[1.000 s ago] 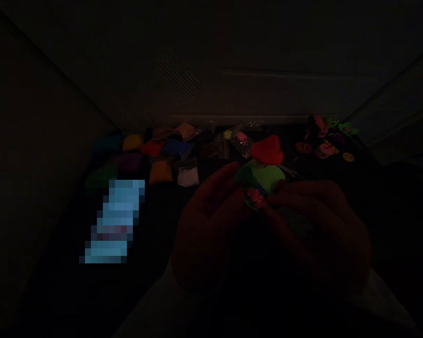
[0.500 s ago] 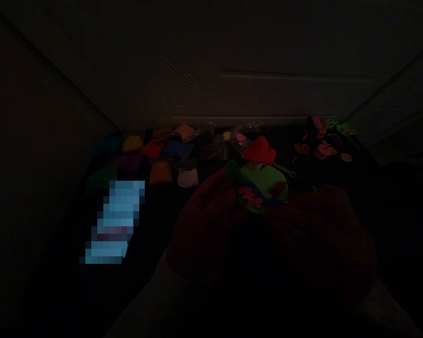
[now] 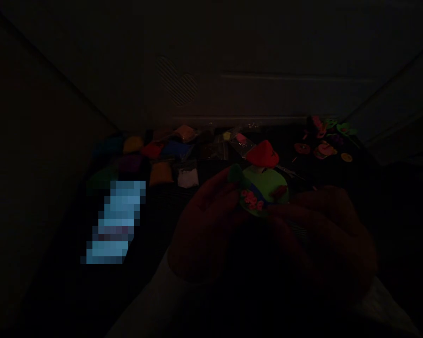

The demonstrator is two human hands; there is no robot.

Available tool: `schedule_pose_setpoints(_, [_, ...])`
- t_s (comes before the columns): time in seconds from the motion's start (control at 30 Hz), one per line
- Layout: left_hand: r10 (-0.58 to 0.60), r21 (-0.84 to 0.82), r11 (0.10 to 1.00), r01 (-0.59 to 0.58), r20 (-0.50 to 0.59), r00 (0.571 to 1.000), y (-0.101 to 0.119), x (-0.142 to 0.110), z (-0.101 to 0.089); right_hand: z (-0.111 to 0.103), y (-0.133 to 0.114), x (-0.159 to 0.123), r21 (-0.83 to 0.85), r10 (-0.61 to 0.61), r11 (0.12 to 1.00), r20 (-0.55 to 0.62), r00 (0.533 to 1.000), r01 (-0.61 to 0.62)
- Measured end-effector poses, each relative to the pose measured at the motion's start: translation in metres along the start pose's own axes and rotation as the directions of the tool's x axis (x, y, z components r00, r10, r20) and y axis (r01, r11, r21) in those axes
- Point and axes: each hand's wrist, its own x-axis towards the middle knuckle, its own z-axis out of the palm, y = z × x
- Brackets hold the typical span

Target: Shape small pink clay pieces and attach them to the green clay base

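Observation:
A small clay model [image 3: 268,180] is held up between my hands: a light green disc with a red mushroom-like cap [image 3: 263,154] on a pale stem at its far edge. A dark green lump [image 3: 235,173] stands at its left, pink-red flowers [image 3: 251,199] cluster at the near left, and a blue strip crosses the disc. A reddish-brown piece [image 3: 279,191] lies on its right part. My left hand [image 3: 207,225] is closed on the left edge. My right hand [image 3: 327,230] has its fingers pinched at the near right edge; dim light hides the exact contact.
Bags of coloured clay, including an orange bag [image 3: 161,172] and a white bag [image 3: 187,176], lie along the back left. Scissors [image 3: 289,172] rest behind the model. Several finished clay pieces [image 3: 325,149] sit at back right. A glowing pixelated screen [image 3: 116,223] is at left.
My right fingers have drawn back to the right, uncovering the reddish-brown piece and blue strip. The model has turned and tilted, showing more of its top; the left hand keeps hold.

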Motion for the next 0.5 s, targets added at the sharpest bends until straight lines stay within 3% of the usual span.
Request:
schedule_pose_setpoints(0.2, [0.009, 0.006, 1.000, -0.009, -0.029, 1.000, -0.002, 0.004, -0.010, -0.001, 0.015, -0.006, 0.088, 0.094, 0.992, -0.084, 0.992, -0.087])
schedule_pose_setpoints(0.3, [0.007, 0.043, 0.999, -0.006, -0.021, 1.000, -0.003, 0.008, -0.022, 0.009, 0.036, -0.008, 0.275, 0.299, 0.917, 0.009, 0.954, -0.289])
schedule_pose_setpoints(0.33, [0.006, 0.057, 0.998, -0.005, -0.009, 1.000, -0.003, 0.010, -0.026, 0.015, 0.044, -0.007, 0.369, 0.373, 0.849, 0.093, 0.923, -0.379])
schedule_pose_setpoints(0.4, [0.006, 0.079, 0.997, -0.005, -0.008, 1.000, -0.003, 0.012, -0.033, 0.027, 0.055, -0.006, 0.555, 0.458, 0.622, 0.314, 0.831, -0.552])
schedule_pose_setpoints(0.5, [-0.024, 0.104, 0.994, 0.024, -0.005, 1.000, -0.005, 0.014, -0.039, 0.041, 0.060, -0.004, 0.624, 0.378, 0.306, 0.614, 0.693, -0.719])
